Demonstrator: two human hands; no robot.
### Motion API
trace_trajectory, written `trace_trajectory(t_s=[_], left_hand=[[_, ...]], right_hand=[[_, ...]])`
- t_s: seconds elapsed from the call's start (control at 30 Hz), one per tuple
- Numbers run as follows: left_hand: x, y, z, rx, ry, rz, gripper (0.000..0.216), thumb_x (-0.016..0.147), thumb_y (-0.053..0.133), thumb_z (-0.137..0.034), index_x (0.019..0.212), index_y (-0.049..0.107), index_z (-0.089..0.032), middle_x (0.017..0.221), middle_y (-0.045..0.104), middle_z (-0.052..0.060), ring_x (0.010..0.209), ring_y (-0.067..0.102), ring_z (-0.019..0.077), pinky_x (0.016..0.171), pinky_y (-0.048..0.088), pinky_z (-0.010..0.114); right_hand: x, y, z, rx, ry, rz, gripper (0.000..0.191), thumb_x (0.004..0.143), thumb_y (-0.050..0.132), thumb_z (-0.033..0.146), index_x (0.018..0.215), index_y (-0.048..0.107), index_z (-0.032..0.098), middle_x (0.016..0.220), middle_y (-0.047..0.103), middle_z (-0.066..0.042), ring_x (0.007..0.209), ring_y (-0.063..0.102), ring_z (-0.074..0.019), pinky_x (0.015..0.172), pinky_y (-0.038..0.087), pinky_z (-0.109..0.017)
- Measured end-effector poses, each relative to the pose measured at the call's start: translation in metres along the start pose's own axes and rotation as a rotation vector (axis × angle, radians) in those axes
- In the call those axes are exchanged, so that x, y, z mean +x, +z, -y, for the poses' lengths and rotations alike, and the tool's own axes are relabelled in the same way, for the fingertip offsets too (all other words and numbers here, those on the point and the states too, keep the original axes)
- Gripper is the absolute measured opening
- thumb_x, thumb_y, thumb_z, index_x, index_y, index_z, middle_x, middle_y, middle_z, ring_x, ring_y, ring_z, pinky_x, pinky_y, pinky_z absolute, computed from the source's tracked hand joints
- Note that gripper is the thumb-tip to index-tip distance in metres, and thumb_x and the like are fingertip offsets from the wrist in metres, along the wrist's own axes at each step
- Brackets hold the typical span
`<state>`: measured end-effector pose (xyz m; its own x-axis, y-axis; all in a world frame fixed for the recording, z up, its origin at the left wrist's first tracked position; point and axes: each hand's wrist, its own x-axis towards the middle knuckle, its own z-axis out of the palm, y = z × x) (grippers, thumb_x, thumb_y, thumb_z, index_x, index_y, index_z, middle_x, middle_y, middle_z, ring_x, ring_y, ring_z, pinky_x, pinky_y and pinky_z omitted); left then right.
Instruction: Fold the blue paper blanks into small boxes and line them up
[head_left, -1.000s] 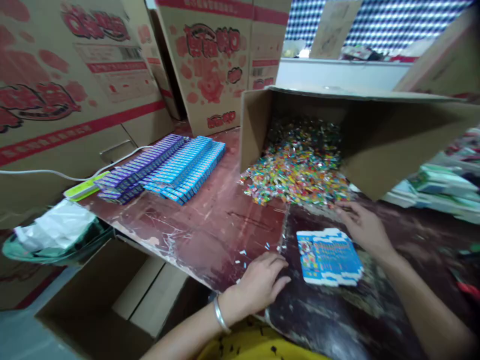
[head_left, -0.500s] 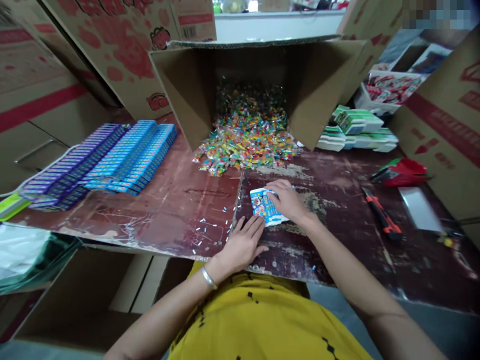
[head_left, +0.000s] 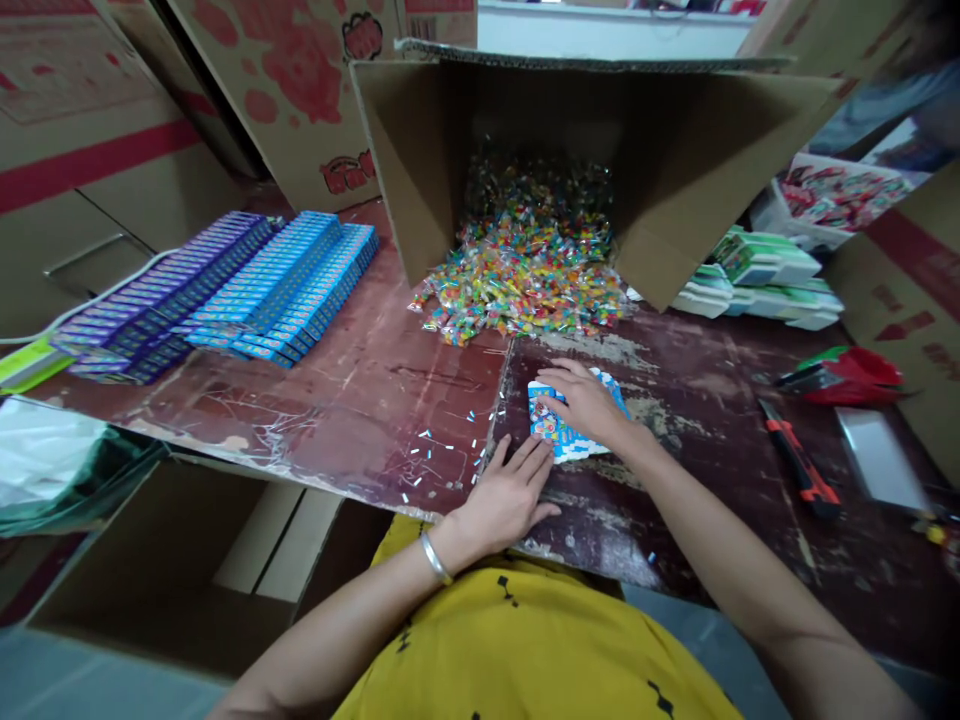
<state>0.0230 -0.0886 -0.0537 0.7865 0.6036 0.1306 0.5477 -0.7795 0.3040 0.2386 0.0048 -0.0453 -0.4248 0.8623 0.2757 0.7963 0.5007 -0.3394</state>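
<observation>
A fanned stack of blue printed flat cartons (head_left: 574,445) lies on the worn dark-red table. My right hand (head_left: 581,400) rests over it, palm down, fingers apart and bent a little, hiding its middle. At the near left corner, the outstretched fingertips of my left hand (head_left: 514,495) touch the stack's edge. That hand lies flat on the table near the front edge, a silver bangle on its wrist. Neither hand is closed round anything.
An open cardboard box (head_left: 397,170) spills wrapped candies (head_left: 525,285) onto the table. Blue boxes (head_left: 300,290) and purple boxes (head_left: 172,290) stand in rows at left. Green-white cartons (head_left: 772,275), a red scoop-like item (head_left: 862,375) and an orange-black box cutter (head_left: 802,460) lie at right.
The blue cartons now spread out farther to the right under my right hand. My left hand stays at their near left corner. The camera view has shifted a little.
</observation>
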Motion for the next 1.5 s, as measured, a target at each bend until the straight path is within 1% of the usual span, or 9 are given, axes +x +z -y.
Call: trace_trajectory(t_s=[0.23, 0.43, 0.6, 0.83, 0.97, 1.07, 1.17, 1.27, 1.5], left_hand=[[-0.002, -0.007, 0.002, -0.127, -0.05, -0.096, 0.051, 0.095, 0.044, -0.044, 0.137, 0.044, -0.016, 0.15, 0.042, 0.013, 0.144, 0.03, 0.0255, 0.117, 0.025, 0.046], [0.021, -0.021, 0.013, -0.232, -0.357, -0.27, 0.074, 0.087, 0.054, -0.055, 0.14, 0.034, -0.008, 0.137, 0.05, 0.024, 0.127, 0.05, 0.0327, 0.105, 0.043, 0.046], [0.041, -0.021, 0.012, -0.254, -0.474, -0.166, 0.073, 0.088, 0.055, -0.045, 0.145, 0.025, -0.01, 0.12, 0.062, 0.021, 0.107, 0.064, 0.0315, 0.087, 0.052, 0.039], [0.042, -0.024, 0.016, -0.355, -0.547, -0.248, 0.076, 0.085, 0.055, -0.036, 0.147, 0.024, -0.005, 0.137, 0.049, 0.027, 0.116, 0.058, 0.0364, 0.094, 0.049, 0.047], [0.026, -0.04, 0.034, -0.833, -0.548, -0.324, 0.064, 0.081, 0.06, -0.029, 0.141, 0.041, -0.013, 0.135, 0.055, 0.018, 0.119, 0.057, 0.0318, 0.102, 0.044, 0.047], [0.014, -0.05, 0.04, -1.42, -0.473, -0.265, 0.054, 0.083, 0.059, -0.029, 0.134, 0.05, -0.014, 0.129, 0.061, 0.015, 0.116, 0.06, 0.0287, 0.101, 0.046, 0.045], [0.007, -0.054, 0.037, -1.733, -0.472, -0.247, 0.049, 0.084, 0.058, -0.03, 0.13, 0.056, -0.014, 0.123, 0.064, 0.014, 0.113, 0.062, 0.0286, 0.097, 0.049, 0.044], [0.003, -0.055, 0.032, -1.775, -0.497, -0.277, 0.047, 0.083, 0.062, -0.032, 0.127, 0.059, -0.015, 0.114, 0.067, 0.012, 0.105, 0.064, 0.0256, 0.094, 0.05, 0.041], [-0.016, -0.061, 0.043, -1.677, -0.368, -0.156, 0.057, 0.074, 0.074, -0.041, 0.124, 0.063, -0.016, 0.108, 0.069, 0.01, 0.091, 0.067, 0.0216, 0.088, 0.049, 0.036]], right_hand=[[0.013, -0.008, 0.005, 0.357, 0.321, -0.12, 0.02, 0.082, 0.064, 0.04, 0.082, 0.066, 0.02, 0.085, 0.07, -0.005, 0.082, 0.062, -0.0208, 0.078, 0.05, -0.036], [0.014, -0.011, 0.019, 0.705, 0.586, -0.123, 0.035, 0.073, 0.07, 0.051, 0.071, 0.057, 0.018, 0.058, 0.056, 0.003, 0.049, 0.046, -0.0107, 0.048, 0.034, -0.023], [0.005, -0.005, 0.037, 0.627, 0.588, -0.203, 0.036, 0.078, 0.065, 0.054, 0.071, 0.055, 0.02, 0.053, 0.049, 0.005, 0.047, 0.038, -0.0099, 0.046, 0.028, -0.023], [0.005, -0.008, 0.031, 0.288, 0.489, -0.277, 0.034, 0.091, 0.048, 0.052, 0.083, 0.059, 0.022, 0.058, 0.055, 0.003, 0.052, 0.048, -0.0137, 0.054, 0.035, -0.025], [0.011, -0.02, 0.021, 0.023, 0.401, -0.195, 0.031, 0.09, 0.052, 0.048, 0.094, 0.067, 0.021, 0.079, 0.067, -0.006, 0.075, 0.06, -0.0227, 0.07, 0.044, -0.033], [0.01, -0.029, 0.038, 0.134, 0.31, -0.232, 0.032, 0.092, 0.051, 0.043, 0.11, 0.067, 0.021, 0.099, 0.067, -0.009, 0.091, 0.061, -0.0242, 0.076, 0.047, -0.034], [0.004, -0.032, 0.072, 0.5, 0.251, -0.085, 0.039, 0.095, 0.047, 0.039, 0.13, 0.057, 0.025, 0.088, 0.066, -0.003, 0.072, 0.061, -0.0168, 0.066, 0.048, -0.029], [-0.002, -0.031, 0.099, 0.704, 0.188, 0.069, 0.047, 0.093, 0.05, 0.036, 0.139, 0.048, 0.026, 0.077, 0.064, 0.001, 0.066, 0.061, -0.0152, 0.066, 0.049, -0.028], [0.004, -0.046, 0.1, 0.911, 0.23, 0.386, 0.027, 0.09, 0.057, 0.039, 0.112, 0.055, 0.023, 0.064, 0.061, 0.003, 0.058, 0.058, -0.0139, 0.057, 0.046, -0.024]])
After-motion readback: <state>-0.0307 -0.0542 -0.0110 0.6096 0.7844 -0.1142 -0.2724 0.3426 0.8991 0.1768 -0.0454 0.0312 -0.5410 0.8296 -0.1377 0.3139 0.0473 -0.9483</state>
